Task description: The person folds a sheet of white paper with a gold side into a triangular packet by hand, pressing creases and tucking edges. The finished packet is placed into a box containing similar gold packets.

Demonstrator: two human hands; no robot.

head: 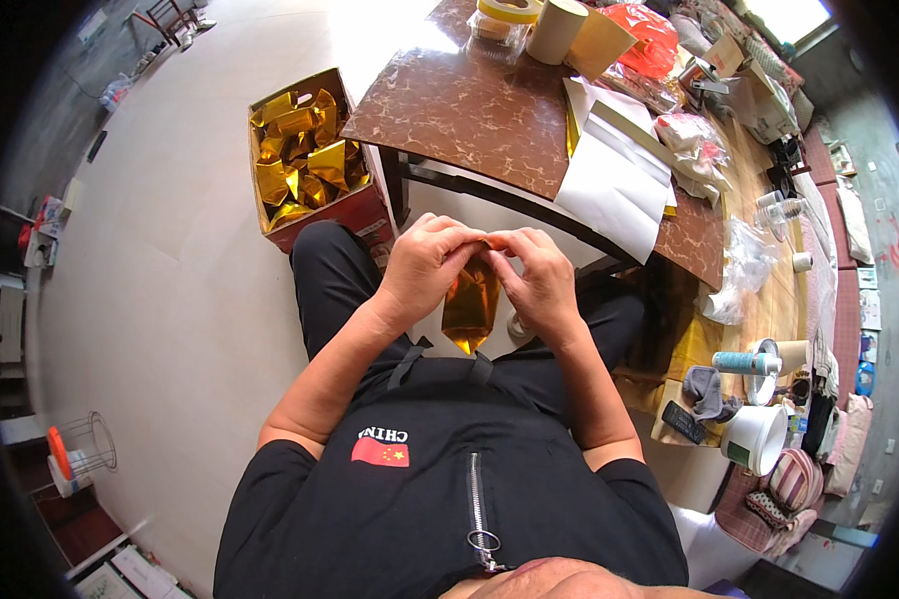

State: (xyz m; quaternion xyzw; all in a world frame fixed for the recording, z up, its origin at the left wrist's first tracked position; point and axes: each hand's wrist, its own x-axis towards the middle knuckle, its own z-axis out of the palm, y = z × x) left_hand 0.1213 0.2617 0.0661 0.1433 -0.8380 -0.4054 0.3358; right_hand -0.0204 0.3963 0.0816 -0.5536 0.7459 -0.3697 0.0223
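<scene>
Between my two hands, above my lap, hangs a folded piece of shiny gold foil paper (470, 303) with a pointed lower end. My left hand (433, 262) pinches its upper edge from the left side. From the right, my right hand (533, 275) pinches the same edge, and the fingertips of both hands nearly meet. The fingers cover the foil's top. Many folded gold foil pieces (328, 163) fill an open cardboard box (322, 217) on the floor by my left knee.
A brown marble-patterned table (464, 112) stands ahead, with white paper sheets (616, 180), a cardboard tube (557, 31), a roll of yellow tape (511, 9) and a red plastic bag (644, 37) on it. At right, a wooden surface holds a white bucket (754, 438) and a remote control (683, 423).
</scene>
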